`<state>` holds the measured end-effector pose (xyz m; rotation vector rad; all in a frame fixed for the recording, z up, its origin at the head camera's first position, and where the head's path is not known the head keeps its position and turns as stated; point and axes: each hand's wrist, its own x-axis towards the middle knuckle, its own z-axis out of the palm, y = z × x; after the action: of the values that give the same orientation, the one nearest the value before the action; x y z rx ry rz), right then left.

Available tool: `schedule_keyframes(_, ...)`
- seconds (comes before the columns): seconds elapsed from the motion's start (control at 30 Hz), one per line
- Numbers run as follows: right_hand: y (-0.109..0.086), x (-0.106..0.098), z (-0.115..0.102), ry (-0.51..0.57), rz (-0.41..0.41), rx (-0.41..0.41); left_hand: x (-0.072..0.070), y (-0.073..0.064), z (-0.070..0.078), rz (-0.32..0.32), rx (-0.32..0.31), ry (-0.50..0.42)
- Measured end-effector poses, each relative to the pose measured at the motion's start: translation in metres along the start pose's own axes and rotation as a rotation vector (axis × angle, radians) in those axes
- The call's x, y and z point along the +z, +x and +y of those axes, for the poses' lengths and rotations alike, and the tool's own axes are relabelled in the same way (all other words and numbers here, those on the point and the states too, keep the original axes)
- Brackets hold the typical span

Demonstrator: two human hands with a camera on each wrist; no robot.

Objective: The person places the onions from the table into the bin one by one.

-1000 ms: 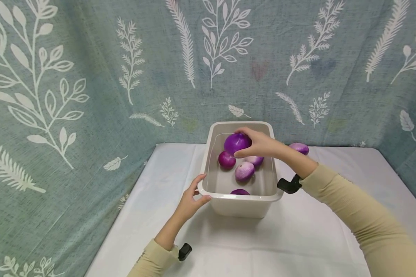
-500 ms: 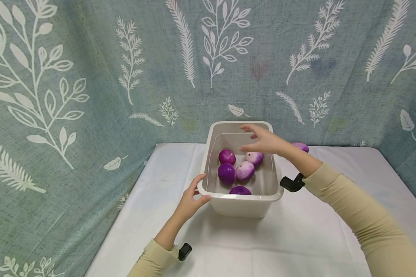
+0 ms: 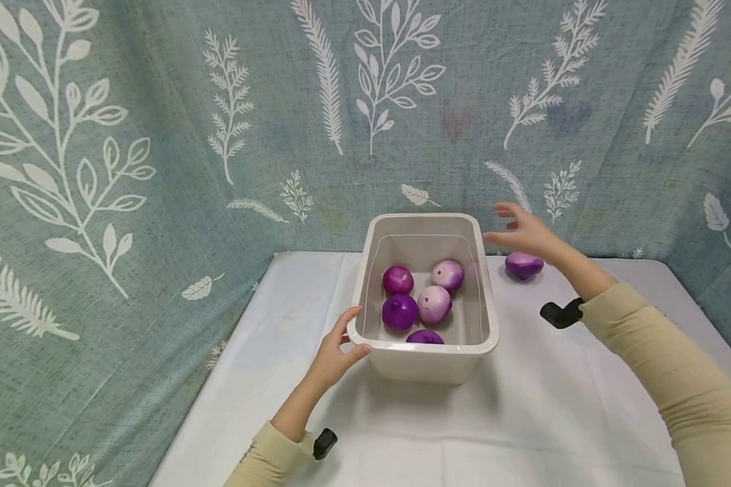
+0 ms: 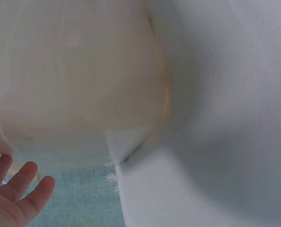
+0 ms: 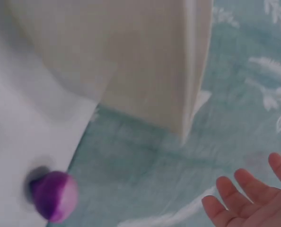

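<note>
A light grey plastic bin (image 3: 423,365) stands on the table with several red onions (image 3: 399,312) on its floor, some deep purple and some paler. My left hand (image 3: 334,352) holds the bin's near left corner, thumb on the front and fingers at the left side; loose fingertips (image 4: 46,185) show beside the wall in the left wrist view. Beyond the bin's right rim, my right hand (image 3: 522,233) hovers in the air with fingers spread and nothing in them. Just below it lies another red onion (image 3: 524,265) on the table, also visible as an onion (image 5: 56,196) in the right wrist view.
A white cloth (image 3: 554,406) covers the table. Close behind the bin and along the left side hangs a green-blue curtain (image 3: 317,182) with white leaf patterns.
My right hand let go of a dark red onion, which now lies at the left inside the bin. The hand then moved right, out past the rim. My left hand stayed put.
</note>
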<state>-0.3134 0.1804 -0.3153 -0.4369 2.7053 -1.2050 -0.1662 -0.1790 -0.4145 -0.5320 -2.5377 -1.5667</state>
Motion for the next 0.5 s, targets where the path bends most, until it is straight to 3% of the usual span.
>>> schedule_keyframes(0.27, 0.003, -0.009, 0.038, 0.028, 0.042, 0.074, -0.001, 0.001, -0.002, -0.011, -0.005, -0.023)
schedule_keyframes(0.5, 0.013, -0.004, 0.076, 0.012, 0.073, 0.113, -0.001, 0.0, -0.003, -0.02, -0.004, -0.027)
